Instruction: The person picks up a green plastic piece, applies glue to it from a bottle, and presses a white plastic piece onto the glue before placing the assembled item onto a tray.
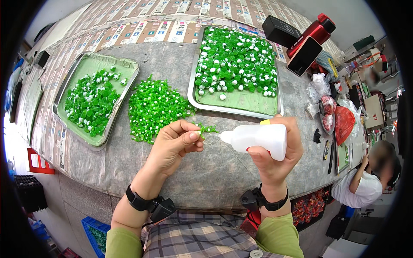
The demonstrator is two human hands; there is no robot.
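Note:
In my right hand [282, 161] is a translucent white squeeze bottle [260, 138], tipped on its side, with its narrow nozzle pointing left. My left hand [170, 146] pinches a small green plastic piece [201, 133] between thumb and fingertips, a short gap from the nozzle. The fingers partly cover that piece. Several similar green pieces [210, 129] lie just behind it on the table. A heap of bright green pieces with white dots [157, 107] sits beyond my left hand. Farther back, two metal trays, one left [122, 64] and one right [254, 99], hold green pieces with white eye-like balls.
At the back right are a black box [277, 31], a red flask [318, 30] and a phone [304, 56]. Red plastic bags [344, 124] and a cutter knife [326, 150] lie along the right edge. Another person [355, 185] sits at the right. A blue crate [92, 232] stands below left.

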